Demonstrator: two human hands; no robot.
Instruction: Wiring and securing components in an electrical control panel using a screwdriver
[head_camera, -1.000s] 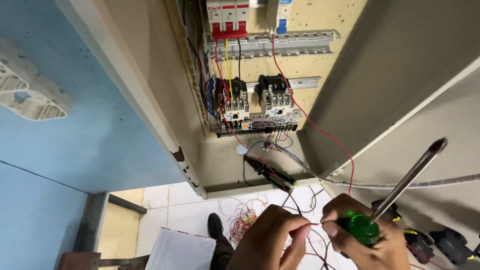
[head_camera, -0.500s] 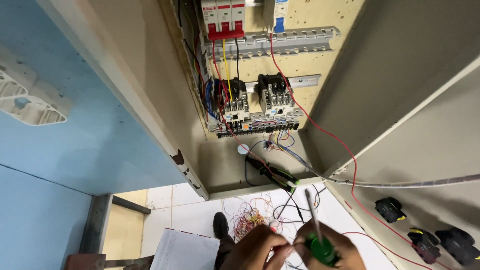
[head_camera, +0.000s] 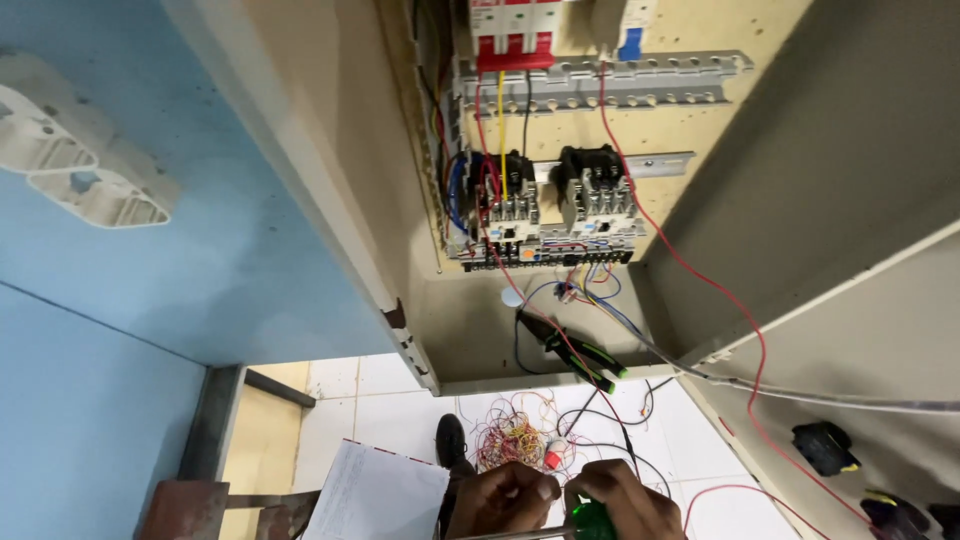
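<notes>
At the bottom edge, my right hand grips the green handle of a screwdriver. Its metal shaft lies flat and points left, under my left hand. My left hand's fingers are curled shut and touch my right hand; whether they pinch anything is hidden. Both hands are low, well below the open electrical cabinet. In it, two black and white contactors sit on a rail with red, yellow and black wires running to them. Red breakers are mounted above.
Green-handled pliers lie on the cabinet floor. A tangle of thin wires lies on the tiled floor beside a black shoe and a paper sheet. Black tools rest on the open door at right.
My hands have dropped towards the bottom edge. The screwdriver swung from pointing up right, through upright, to lying flat and pointing left. The view tilted up slightly.
</notes>
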